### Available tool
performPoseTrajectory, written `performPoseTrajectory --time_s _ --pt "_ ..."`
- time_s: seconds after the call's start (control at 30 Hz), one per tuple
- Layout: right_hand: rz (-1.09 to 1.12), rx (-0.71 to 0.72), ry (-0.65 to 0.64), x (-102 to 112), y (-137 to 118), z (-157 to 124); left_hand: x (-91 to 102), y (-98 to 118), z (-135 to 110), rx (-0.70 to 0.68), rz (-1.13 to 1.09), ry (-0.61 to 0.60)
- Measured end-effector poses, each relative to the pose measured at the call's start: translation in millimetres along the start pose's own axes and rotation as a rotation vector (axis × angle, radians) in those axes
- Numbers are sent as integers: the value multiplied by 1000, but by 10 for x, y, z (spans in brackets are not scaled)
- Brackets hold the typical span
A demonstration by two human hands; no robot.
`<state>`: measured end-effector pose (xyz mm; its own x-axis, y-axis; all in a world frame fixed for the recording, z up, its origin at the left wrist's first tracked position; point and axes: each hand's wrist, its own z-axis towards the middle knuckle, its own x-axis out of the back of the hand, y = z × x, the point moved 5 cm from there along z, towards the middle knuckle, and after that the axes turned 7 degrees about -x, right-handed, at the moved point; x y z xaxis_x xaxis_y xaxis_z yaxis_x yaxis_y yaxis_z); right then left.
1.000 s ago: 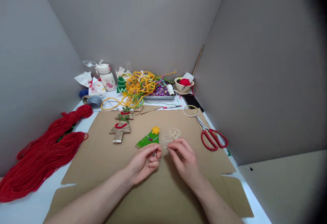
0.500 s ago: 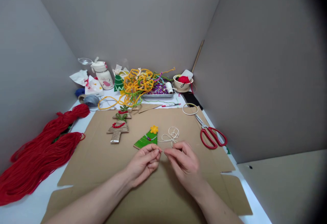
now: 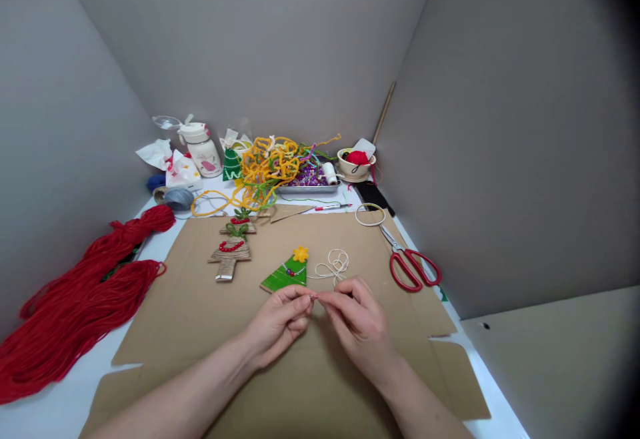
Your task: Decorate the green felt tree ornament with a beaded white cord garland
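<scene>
Both hands meet over the cardboard, just in front of a green tree (image 3: 285, 273) with a yellow flower on top and a short beaded strand across it. My left hand (image 3: 284, 319) is closed in a pinch on a tiny shiny piece like a bead, mostly covered by the fingers. Against it, the fingertips of my right hand (image 3: 357, 315) are pinched too. A thin white cord (image 3: 334, 267) lies in loose loops behind the right hand and runs down to it; its end at the fingertips is too small to see clearly.
Red-handled scissors (image 3: 413, 269) and a pale ring (image 3: 370, 214) lie at the right. Brown twine-wrapped trees (image 3: 230, 254) lie left of centre. Red yarn (image 3: 85, 319) covers the left side. Tangled yellow yarn (image 3: 267, 165), a bead tray (image 3: 310, 189) and a bottle (image 3: 204, 152) stand behind.
The fingertips of my right hand have come slightly closer to those of my left, narrowing the gap. The view has shifted slightly; the things on the table stay put.
</scene>
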<state>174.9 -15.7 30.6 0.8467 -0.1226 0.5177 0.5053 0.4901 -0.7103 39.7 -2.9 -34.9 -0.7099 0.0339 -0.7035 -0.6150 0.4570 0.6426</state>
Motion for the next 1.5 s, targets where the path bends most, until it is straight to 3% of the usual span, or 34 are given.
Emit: performPoseTrajectory --time_s 0.3,0.63,0.97,1.1,1.23,1.3,1.5 --pt "0 -38 -35 -38 19 3 11 12 -14 -71 88 55" --pt "91 -172 -41 -129 123 -16 -19 -8 -33 -86 101 83" --pt "143 -154 -102 -150 50 -10 24 32 -44 -169 132 161" --pt "301 -346 -60 -166 138 -6 35 16 -39 -182 181 163" --pt "556 -639 -133 -252 300 -27 35 -2 -35 -163 147 135" --pt "627 -700 -121 -254 344 -32 26 3 -31 -137 77 115" --pt "470 -480 -38 -133 212 5 -14 74 -17 -118 -81 60"
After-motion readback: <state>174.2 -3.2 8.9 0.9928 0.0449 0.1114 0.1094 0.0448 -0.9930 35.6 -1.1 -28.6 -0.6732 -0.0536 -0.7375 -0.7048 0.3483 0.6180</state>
